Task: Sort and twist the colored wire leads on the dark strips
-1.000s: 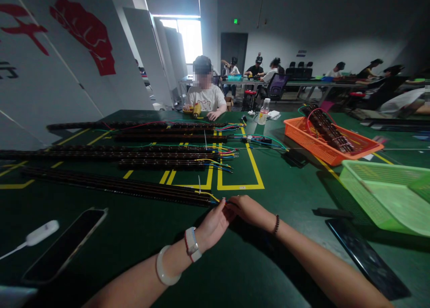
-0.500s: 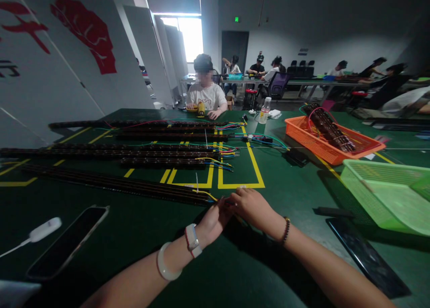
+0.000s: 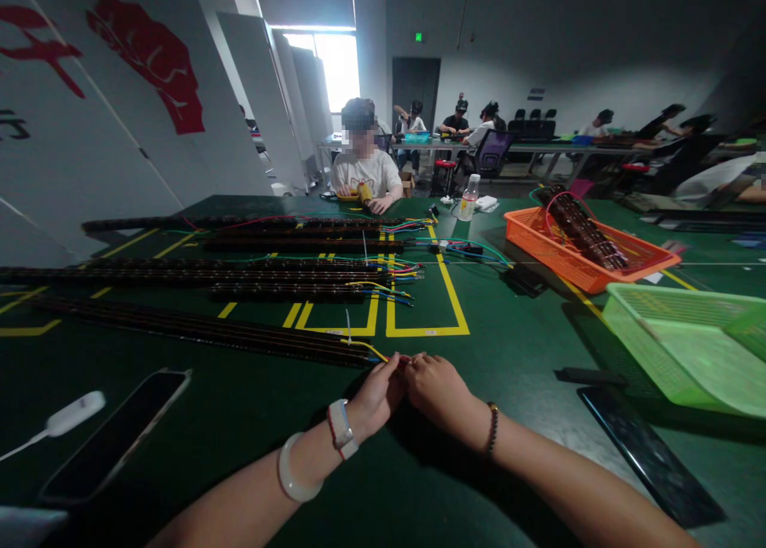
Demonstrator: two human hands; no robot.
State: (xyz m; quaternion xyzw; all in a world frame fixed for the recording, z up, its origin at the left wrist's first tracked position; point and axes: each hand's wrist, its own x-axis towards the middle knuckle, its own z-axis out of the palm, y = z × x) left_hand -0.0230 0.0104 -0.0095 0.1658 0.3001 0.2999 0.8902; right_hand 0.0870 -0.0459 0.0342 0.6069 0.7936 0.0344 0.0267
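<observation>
A long dark wire bundle (image 3: pixel 209 329) lies slantwise on the green table, with a white cable tie (image 3: pixel 348 325) standing up near its right end. Yellow and blue wires (image 3: pixel 372 350) come out of that end and run into my fingers. My left hand (image 3: pixel 381 392) is closed on the wire ends, thumb on top. Touching it, my right hand (image 3: pixel 440 388) has its fingers bent and pinched together at the same spot. Whatever sits between the fingertips is mostly hidden; a bit of red shows there.
More wire bundles (image 3: pixel 299 275) lie behind. At right stand an orange basket (image 3: pixel 556 265) holding a dark bundle and a green basket (image 3: pixel 664 364). A dark phone (image 3: pixel 116 432) lies left, a black slab (image 3: pixel 652 456) right. Across the table sits a person (image 3: pixel 365 169) near a bottle (image 3: pixel 470 197).
My right hand has lowered and turned, its fingers now curled beside my left fingertips. My left hand stays nearly in place on the wires. The view has shifted slightly.
</observation>
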